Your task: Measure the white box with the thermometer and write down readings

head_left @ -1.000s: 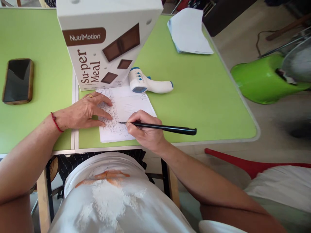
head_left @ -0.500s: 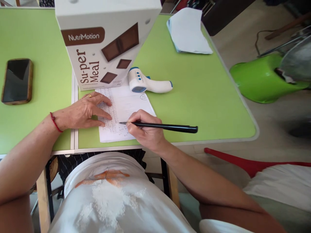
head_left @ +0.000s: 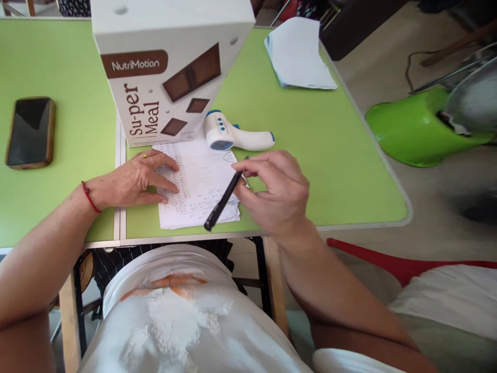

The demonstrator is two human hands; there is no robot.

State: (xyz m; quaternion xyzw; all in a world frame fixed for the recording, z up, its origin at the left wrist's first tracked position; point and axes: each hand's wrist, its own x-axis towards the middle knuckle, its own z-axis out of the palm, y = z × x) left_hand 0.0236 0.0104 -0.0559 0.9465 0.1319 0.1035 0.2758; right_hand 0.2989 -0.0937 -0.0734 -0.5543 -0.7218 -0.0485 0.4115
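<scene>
My left hand (head_left: 142,178) lies with its fingers spread on the left part of a sheet of paper (head_left: 200,181) covered in small writing. Over the right edge of the sheet, my right hand (head_left: 274,191) pinches a black pen (head_left: 224,199) between thumb and fingers. The pen slants, its thick end pointing down toward the table's near edge and its thin end up by the fingertips. Just beyond the paper lies a white and blue infrared thermometer (head_left: 236,133). A tall white NutriMotion box (head_left: 155,98) stands behind the left hand, against the paper's far edge.
On the green table (head_left: 334,171), a phone (head_left: 30,132) in a brown case lies at the left and folded white papers (head_left: 298,54) at the far right. Off the table's right side are a green bin (head_left: 411,127) and a red chair edge (head_left: 368,256).
My right hand has lifted off the paper and moved right, turning the pen so its thick end now points down and left. My left hand has stayed in place.
</scene>
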